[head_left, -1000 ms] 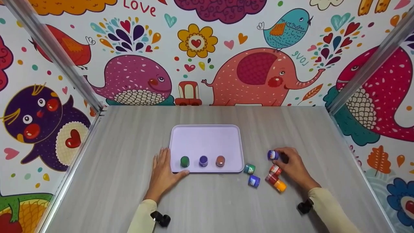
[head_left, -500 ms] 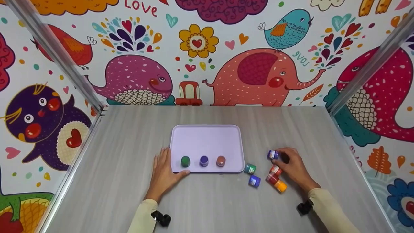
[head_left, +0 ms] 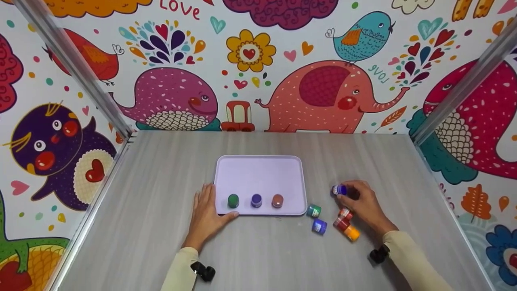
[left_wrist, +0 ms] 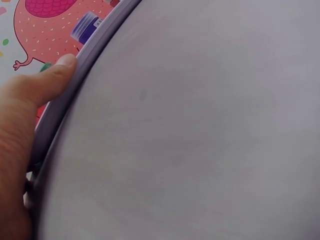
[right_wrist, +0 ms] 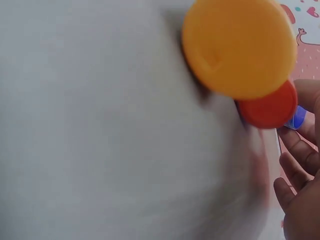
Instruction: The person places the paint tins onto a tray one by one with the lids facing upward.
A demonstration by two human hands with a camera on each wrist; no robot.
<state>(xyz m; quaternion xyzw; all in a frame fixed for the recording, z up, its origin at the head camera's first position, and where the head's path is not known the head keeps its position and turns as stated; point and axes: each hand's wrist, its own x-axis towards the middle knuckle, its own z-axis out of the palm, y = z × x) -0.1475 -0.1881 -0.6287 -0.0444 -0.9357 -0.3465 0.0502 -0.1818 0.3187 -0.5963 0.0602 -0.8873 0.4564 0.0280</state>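
My right hand (head_left: 365, 204) pinches a small blue-purple paint jar (head_left: 338, 190) between thumb and fingers, right of the tray; its blue lid (right_wrist: 298, 118) shows past the fingers in the right wrist view. My left hand (head_left: 208, 218) lies along the left front corner of the lilac tray (head_left: 260, 171), fingers straight, thumb on the front rim (left_wrist: 92, 55). Along the tray's front stand a green paint jar (head_left: 233, 201), a purple one (head_left: 256, 200) and a brown one (head_left: 277, 201).
Between tray and right hand lie a green jar (head_left: 314, 210) and a violet-blue jar (head_left: 319, 226). Closer to that hand, an orange-red jar (head_left: 345, 214), a dark red jar (head_left: 341, 223) and a yellow-orange jar (head_left: 352, 233) lie bunched. A patterned wall (head_left: 282, 52) stands behind the table.
My right hand has shifted the pinched jar slightly away and to the left, turning it a little. The left hand keeps its place at the tray, and the head view has drifted slightly.
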